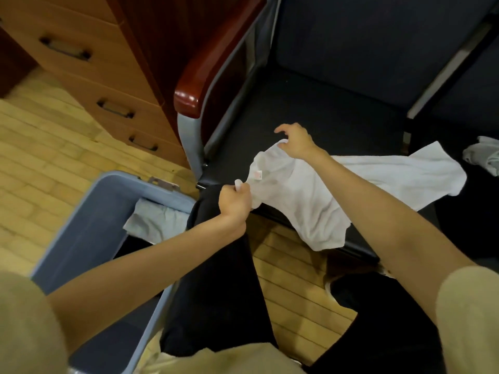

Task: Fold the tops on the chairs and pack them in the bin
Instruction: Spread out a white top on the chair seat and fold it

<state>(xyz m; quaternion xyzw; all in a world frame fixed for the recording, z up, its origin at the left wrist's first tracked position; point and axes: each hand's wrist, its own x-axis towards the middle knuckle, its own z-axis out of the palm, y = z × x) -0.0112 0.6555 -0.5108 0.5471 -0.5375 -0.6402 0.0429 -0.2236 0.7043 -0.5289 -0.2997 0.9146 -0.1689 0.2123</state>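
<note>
The white top (359,184) lies spread across the dark seat of the chair (310,109) in front of us, with one end hanging over the seat's front edge toward the wooden floor (54,157). We see a small label at its neck, facing up. Our left hand (234,202) is clamped in a fist on a bunch of the cloth by that neck, at the front edge of the seat. Our right hand (295,141) rests on the far edge of the same top, its fingers curled loosely and spread; we cannot tell whether it pinches the cloth or only touches it. The two hands are apart, with the neck of the top between them.

The blue bin (89,225) stands on the floor to our left, just beside our knee, and a pale folded garment (159,221) lies inside it. Another white garment (486,155) sits crumpled on the next chair at the right edge. A wooden chest of drawers (89,66) stands behind the bin.
</note>
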